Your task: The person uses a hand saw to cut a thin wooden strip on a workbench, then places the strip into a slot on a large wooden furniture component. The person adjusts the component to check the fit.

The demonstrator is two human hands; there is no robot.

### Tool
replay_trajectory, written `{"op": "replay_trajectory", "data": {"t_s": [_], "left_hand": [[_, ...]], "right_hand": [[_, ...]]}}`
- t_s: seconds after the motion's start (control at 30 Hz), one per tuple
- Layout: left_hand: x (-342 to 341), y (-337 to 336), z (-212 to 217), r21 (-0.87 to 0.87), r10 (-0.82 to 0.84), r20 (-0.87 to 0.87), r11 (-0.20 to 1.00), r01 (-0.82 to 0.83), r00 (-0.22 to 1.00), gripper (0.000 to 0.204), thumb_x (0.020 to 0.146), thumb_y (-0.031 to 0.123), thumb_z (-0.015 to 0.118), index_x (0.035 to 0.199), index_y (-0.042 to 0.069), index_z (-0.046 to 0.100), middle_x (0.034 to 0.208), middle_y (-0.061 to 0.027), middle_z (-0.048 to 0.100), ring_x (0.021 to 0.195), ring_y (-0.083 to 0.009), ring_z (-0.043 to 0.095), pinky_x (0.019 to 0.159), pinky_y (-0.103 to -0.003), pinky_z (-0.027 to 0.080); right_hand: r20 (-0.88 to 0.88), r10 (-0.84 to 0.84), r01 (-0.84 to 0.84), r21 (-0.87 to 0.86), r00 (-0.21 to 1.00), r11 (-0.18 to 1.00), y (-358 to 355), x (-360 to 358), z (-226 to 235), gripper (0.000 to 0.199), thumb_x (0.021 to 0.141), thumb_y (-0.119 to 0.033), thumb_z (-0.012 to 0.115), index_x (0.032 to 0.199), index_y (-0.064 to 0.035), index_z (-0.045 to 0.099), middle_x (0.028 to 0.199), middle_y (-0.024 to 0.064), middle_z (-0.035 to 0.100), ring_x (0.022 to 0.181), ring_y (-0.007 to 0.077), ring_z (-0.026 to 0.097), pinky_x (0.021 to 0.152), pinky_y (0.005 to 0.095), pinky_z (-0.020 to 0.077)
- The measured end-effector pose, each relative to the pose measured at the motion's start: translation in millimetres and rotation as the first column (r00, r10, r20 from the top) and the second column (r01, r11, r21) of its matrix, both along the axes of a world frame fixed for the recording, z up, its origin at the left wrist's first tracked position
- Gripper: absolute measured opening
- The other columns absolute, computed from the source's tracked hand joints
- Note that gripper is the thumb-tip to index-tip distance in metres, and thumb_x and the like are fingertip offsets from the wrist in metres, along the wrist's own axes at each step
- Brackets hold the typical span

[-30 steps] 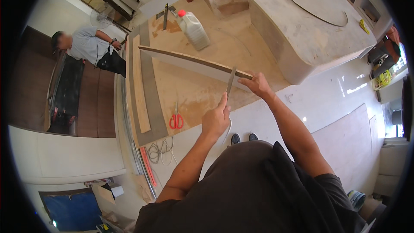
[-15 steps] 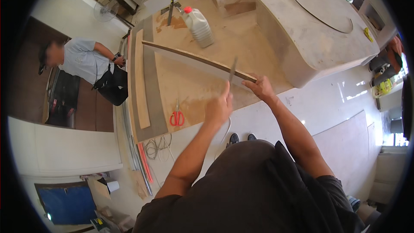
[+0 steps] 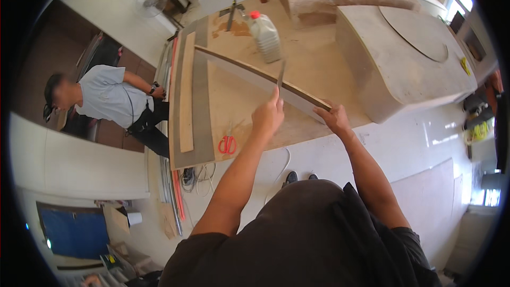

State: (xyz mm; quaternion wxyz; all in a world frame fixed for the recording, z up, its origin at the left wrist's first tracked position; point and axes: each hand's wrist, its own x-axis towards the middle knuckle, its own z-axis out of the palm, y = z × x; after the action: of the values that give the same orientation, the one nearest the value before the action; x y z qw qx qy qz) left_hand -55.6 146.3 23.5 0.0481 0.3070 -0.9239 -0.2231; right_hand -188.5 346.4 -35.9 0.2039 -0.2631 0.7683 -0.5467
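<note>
Scissors (image 3: 227, 144) lie on the bench (image 3: 319, 69) at my left. Next, my left hand (image 3: 267, 118) pinches a thin blade (image 3: 280, 74) against the strip (image 3: 255, 74), which stands on edge across the bench. My right hand (image 3: 332, 117) grips the strip's near end.

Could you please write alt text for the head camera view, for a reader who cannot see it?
A person's left hand presses a thin metal blade against a long, curved wooden strip that the right hand steadies on a plywood workbench. Red scissors and a plastic jug lie nearby; another person stands left.
</note>
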Motion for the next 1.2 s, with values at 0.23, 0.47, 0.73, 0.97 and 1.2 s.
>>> {"op": "replay_trajectory", "data": {"t_s": [0.23, 0.47, 0.73, 0.97, 1.2], "left_hand": [[-30.3, -65.3, -4.2, -0.044, 0.020, -0.122, 0.999, -0.025, 0.992, 0.053, 0.096, 0.026, 0.059, 0.147, 0.016, 0.052, 0.093, -0.0194, 0.074, 0.089, -0.0407, 0.071, 0.077, -0.054, 0.054], [-3.9, 9.4, -25.6, -0.014, -0.129, -0.191, 0.992, 0.129, 0.973, 0.065, 0.095, 0.023, 0.063, 0.154, 0.010, 0.042, 0.077, -0.0203, 0.070, 0.070, -0.0402, 0.069, 0.064, -0.053, 0.053], [27.3, 35.9, -30.8, 0.023, -0.075, -0.221, 0.996, 0.082, 0.972, 0.063, 0.097, 0.024, 0.062, 0.156, 0.014, 0.042, 0.074, -0.0195, 0.069, 0.065, -0.0396, 0.067, 0.063, -0.053, 0.053], [14.5, 22.9, -55.4, 0.038, -0.111, -0.235, 0.992, 0.123, 0.966, 0.064, 0.090, 0.022, 0.066, 0.151, 0.014, 0.050, 0.085, -0.0195, 0.073, 0.077, -0.0409, 0.071, 0.071, -0.052, 0.055], [-0.5, 30.2, -5.8, 0.056, -0.101, -0.118, 0.993, 0.108, 0.988, 0.056, 0.100, 0.027, 0.058, 0.153, 0.013, 0.047, 0.086, -0.0263, 0.070, 0.081, -0.0436, 0.069, 0.075, -0.053, 0.054]], "right_hand": [[-0.039, 0.060, -0.061, -0.042, 0.997, 0.997, -2.8, -2.8, -4.0, 0.039, 0.091, -0.021, 0.076, 0.122, 0.0031, 0.071, 0.098, 0.0075, 0.074, 0.088, 0.0141, 0.063, 0.080, 0.0329, 0.0525], [-0.063, 0.080, -0.086, -0.087, 0.995, 0.993, 8.8, -13.4, -14.5, 0.033, 0.094, -0.016, 0.071, 0.118, 0.0071, 0.069, 0.100, 0.0101, 0.073, 0.092, 0.0168, 0.063, 0.085, 0.0342, 0.0512], [-0.061, 0.106, -0.115, -0.160, 0.992, 0.980, -2.6, -3.2, -18.6, 0.030, 0.096, -0.014, 0.070, 0.116, 0.0069, 0.069, 0.101, 0.0123, 0.072, 0.090, 0.0182, 0.062, 0.083, 0.0350, 0.0513], [-0.151, 0.059, -0.032, 0.174, 0.987, 0.984, 0.7, -6.9, -14.9, 0.044, 0.093, -0.030, 0.075, 0.119, 0.0048, 0.070, 0.103, 0.0147, 0.075, 0.092, 0.0220, 0.066, 0.085, 0.0388, 0.0534], [-0.069, 0.032, -0.031, 0.010, 0.997, 0.999, -16.3, -22.8, -9.1, 0.038, 0.091, -0.023, 0.077, 0.118, 0.0028, 0.072, 0.090, 0.0033, 0.072, 0.082, 0.0108, 0.059, 0.072, 0.0298, 0.0504]]}}
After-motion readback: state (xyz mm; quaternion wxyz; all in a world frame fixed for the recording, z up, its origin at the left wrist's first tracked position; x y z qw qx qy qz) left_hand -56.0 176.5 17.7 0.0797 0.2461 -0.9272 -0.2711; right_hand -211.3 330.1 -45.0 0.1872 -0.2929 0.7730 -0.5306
